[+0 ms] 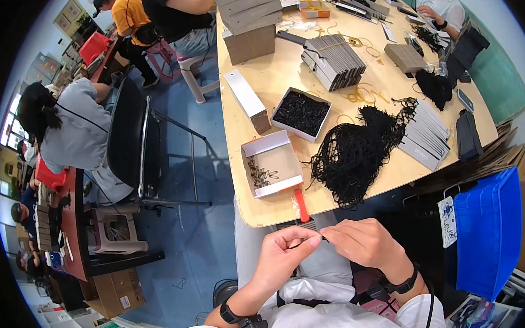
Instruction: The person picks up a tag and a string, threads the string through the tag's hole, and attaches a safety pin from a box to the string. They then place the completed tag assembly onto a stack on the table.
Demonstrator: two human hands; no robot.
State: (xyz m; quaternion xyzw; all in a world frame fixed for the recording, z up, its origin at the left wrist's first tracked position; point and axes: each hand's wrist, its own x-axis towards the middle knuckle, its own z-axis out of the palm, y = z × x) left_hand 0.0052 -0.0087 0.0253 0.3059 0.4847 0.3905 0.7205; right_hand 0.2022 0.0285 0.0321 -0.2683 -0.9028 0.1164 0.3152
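L hand (283, 250) & R hand (366, 242) meet at bottom centre of frame, above the lap, fingertips almost touching. Grip's narrow on both: thumb-and-finger pinch on a small dark piece (323, 237), most of it hidden by the fingers. Looks like thin cord or similar; too small to be sure. Can't tell which hand bears more of the hold.

Handling, my guess: next to no weight, soft & limp if it's cord, so it'd bend rather than push. Best held right by the end w/ fingertip pads, short length showing; a hold further back would prob. let the tip flop. Not fragile-looking, but easy to drop at that size.

Just above the hands, at the table (245, 208) edge: red-handled tool (301, 205). Up-left of it, open box (280, 152) w/ small metal bits (262, 176) in its L part; they look hard, light, prob. fiddly, best picked singly. Right of centre, heap of black cords (355, 149), loose & floppy, likely to tangle; pull one by a free end. Beyond, upper centre: white tray (293, 131) of black bits. R of the heap, fanned grey strips (423, 136), flat, prob. stiff; take by the edges.
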